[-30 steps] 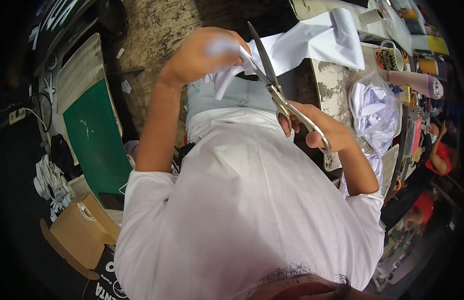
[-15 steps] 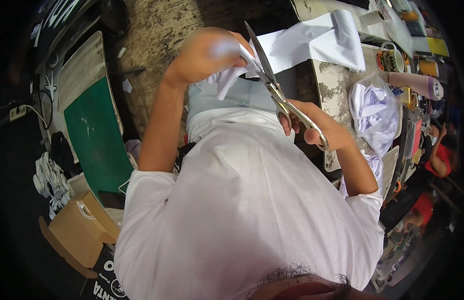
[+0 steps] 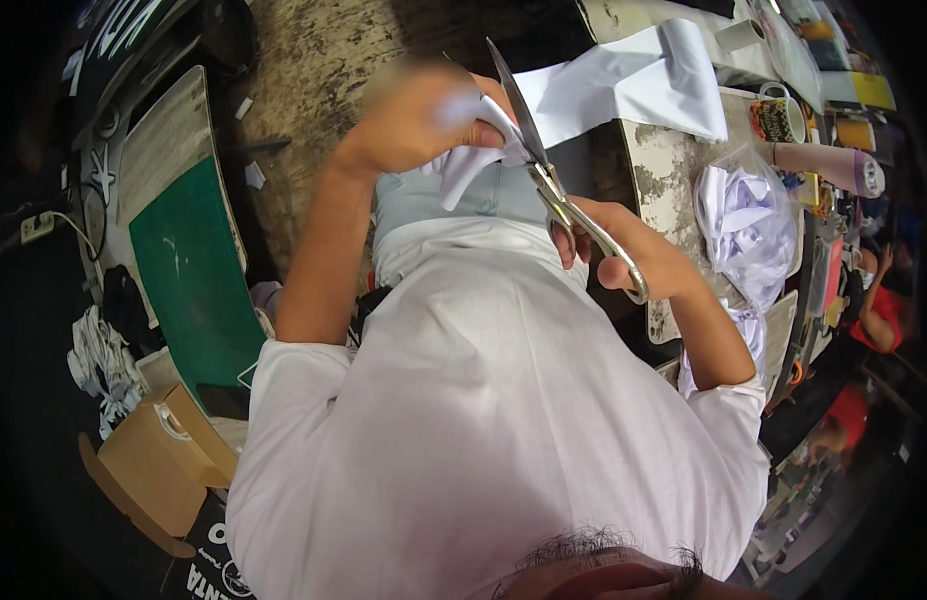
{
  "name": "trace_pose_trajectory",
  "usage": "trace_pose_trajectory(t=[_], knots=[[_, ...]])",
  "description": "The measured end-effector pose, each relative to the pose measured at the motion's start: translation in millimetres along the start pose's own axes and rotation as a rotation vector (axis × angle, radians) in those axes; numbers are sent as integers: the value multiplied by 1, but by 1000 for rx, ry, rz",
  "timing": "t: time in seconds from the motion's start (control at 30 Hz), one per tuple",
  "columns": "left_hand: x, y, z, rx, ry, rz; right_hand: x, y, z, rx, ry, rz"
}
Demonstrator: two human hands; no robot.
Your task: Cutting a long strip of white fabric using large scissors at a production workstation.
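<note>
Shears with silver handles (image 3: 611, 243) are gripped in my right hand (image 3: 646, 248), their long blade pointing up and away. Close beside the blades, my left hand (image 3: 420, 122), partly blurred, pinches a folded bit of white cloth (image 3: 461, 178) between thumb and fingers. The pinched cloth meets the blades near their pivot; whether they are cutting into it I cannot tell. Beyond the shears, a wide white cloth strip (image 3: 623, 85) spreads onto the worktop at the right. Whether it joins the pinched piece is hidden behind the blade and hand.
On the worn worktop (image 3: 655, 175) at the right lie a clear bag of white cloth scraps (image 3: 748, 222), a patterned mug (image 3: 778, 118) and a pinkish bottle (image 3: 828, 168). A green mat (image 3: 198, 275) and an open cardboard box (image 3: 163, 455) are at the left. Another person's red sleeve (image 3: 876, 325) shows far right.
My left hand has turned slightly, and the pinched cloth has shifted a little right and nearer to me. The shears have moved slightly left. The wide strip lies as before.
</note>
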State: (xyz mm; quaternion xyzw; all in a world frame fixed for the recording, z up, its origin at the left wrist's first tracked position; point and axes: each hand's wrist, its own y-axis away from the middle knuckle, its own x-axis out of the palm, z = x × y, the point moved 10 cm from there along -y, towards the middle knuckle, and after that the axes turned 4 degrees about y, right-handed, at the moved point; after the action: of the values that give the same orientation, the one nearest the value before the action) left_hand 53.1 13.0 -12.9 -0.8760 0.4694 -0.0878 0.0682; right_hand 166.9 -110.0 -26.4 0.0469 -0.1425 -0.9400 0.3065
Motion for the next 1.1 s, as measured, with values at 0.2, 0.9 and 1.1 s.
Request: trace_pose_trajectory(t=[0.2,0.9,1.1], knots=[[-20,16,6,-59,-107,-27,4,-3,-5,70,-84,24],[-45,7,9,-8,-71,-129,-21,-43,-1,11,-113,-45],[-42,3,11,-63,9,-177,-21,-53,-2,-97,-102,-31]])
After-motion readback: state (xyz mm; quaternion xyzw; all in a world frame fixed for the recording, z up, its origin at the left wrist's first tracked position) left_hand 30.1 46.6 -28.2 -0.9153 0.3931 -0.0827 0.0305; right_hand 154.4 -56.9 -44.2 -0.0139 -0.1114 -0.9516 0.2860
